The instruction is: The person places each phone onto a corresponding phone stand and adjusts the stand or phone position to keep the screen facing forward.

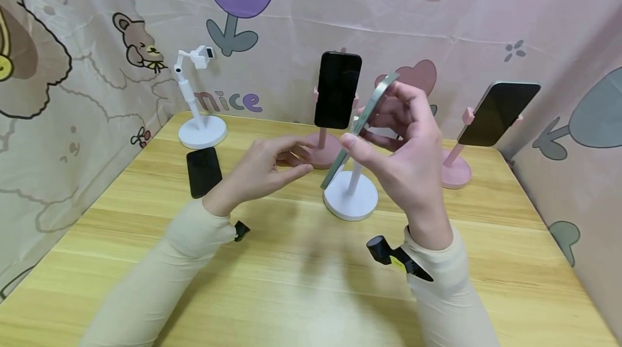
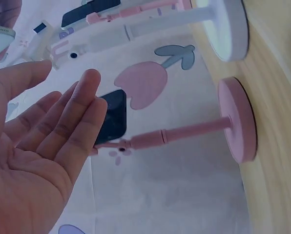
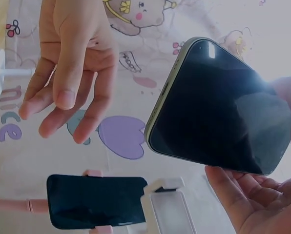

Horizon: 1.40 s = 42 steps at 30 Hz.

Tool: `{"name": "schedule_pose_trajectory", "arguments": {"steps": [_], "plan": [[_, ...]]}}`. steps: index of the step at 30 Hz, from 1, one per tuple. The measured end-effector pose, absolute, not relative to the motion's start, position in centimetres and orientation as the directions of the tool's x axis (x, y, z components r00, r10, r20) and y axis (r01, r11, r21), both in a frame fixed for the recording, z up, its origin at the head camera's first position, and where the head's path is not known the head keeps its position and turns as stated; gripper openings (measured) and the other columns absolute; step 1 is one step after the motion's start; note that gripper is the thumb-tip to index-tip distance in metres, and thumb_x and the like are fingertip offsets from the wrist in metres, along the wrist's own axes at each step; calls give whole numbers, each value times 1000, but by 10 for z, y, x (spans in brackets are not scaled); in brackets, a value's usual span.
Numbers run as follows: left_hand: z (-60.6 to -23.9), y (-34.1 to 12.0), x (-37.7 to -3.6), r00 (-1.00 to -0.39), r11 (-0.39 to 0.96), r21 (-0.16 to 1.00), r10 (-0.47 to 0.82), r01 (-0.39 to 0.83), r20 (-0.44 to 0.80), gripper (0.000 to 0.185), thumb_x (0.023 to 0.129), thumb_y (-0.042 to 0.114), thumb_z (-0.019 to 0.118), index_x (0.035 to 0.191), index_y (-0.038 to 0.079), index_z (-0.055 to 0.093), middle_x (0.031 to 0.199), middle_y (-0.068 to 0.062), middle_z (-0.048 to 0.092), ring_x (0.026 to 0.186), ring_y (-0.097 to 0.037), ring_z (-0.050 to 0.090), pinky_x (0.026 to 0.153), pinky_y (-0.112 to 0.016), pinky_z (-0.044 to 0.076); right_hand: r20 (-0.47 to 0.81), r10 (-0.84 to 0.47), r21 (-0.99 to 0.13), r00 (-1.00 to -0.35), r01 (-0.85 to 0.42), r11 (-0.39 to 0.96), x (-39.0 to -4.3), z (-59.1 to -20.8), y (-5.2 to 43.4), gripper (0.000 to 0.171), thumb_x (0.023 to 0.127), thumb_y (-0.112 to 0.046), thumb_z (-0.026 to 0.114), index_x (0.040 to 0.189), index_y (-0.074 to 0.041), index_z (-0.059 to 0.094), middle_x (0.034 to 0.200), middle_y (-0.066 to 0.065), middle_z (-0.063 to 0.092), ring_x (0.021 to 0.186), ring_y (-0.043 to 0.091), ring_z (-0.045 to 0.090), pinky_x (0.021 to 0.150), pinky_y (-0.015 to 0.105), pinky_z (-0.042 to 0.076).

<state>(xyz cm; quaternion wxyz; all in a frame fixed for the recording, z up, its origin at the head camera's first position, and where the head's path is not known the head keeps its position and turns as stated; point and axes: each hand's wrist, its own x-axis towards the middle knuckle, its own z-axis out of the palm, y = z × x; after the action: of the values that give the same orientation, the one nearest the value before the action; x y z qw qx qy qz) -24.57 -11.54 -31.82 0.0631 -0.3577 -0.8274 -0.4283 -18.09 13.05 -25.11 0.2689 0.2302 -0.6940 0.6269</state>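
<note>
My right hand (image 1: 413, 158) grips a phone (image 1: 371, 107) with a pale green edge by its sides, thumb on one and fingers on the other. Tilted, the phone is up in the air over a white phone stand (image 1: 351, 201). Its dark screen (image 3: 218, 107) faces the right wrist camera, which also catches the stand's white clamp (image 3: 171, 209) below it. To the left of the phone, my left hand (image 1: 269, 169) hovers above the table with fingers loosely bent and nothing in them. In the left wrist view its palm (image 2: 28, 190) is bare.
Behind the hands, a pink stand (image 1: 328, 152) carries a black phone (image 1: 337, 90). Another pink stand (image 1: 455, 171) at the right holds a second phone (image 1: 500, 112). At the back left are a white stand (image 1: 201, 132) and a black phone (image 1: 203, 171) lying flat on the wooden table (image 1: 291, 282).
</note>
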Motion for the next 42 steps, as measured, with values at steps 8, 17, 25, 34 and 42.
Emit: {"name": "schedule_pose_trajectory", "arguments": {"steps": [8,17,25,34,42], "plan": [[-311,-101,-243,-726,336,669,507,663,465,38,99,13,79,135,6,70,121,-10,79,101,-18,79,91,-27,65,673,92,-738,-733,-674,32,-184,-248,141,62,79,-2,88,133,-13,60,109,12,73,93,24,74,85,30,67],[-305,-84,-243,-707,287,669,479,686,520,36,97,17,82,132,10,71,115,-3,80,99,-11,78,86,-26,66,725,179,-676,-665,-737,-2,-185,-245,146,61,77,-2,87,131,-9,60,107,15,74,89,27,75,82,31,67],[-303,-74,-243,-711,263,686,469,678,524,39,99,15,80,136,10,69,114,-4,80,101,-12,79,86,-26,66,753,253,-630,-607,-776,12,-187,-239,151,64,75,-5,86,131,-3,55,105,17,73,89,29,75,79,30,68],[-303,-61,-246,-706,201,704,432,682,561,37,98,9,79,134,7,70,115,-6,80,101,-14,79,91,-26,65,756,319,-600,-571,-800,-11,-190,-238,159,63,73,-1,86,128,-2,55,102,16,73,84,28,75,78,30,68],[-299,-49,-246,-711,175,720,427,671,558,38,98,10,79,135,7,69,120,-8,80,100,-17,80,89,-27,66,752,355,-592,-555,-806,-6,-191,-238,162,63,71,-1,87,126,-2,55,99,13,73,83,26,76,78,28,68]]}}
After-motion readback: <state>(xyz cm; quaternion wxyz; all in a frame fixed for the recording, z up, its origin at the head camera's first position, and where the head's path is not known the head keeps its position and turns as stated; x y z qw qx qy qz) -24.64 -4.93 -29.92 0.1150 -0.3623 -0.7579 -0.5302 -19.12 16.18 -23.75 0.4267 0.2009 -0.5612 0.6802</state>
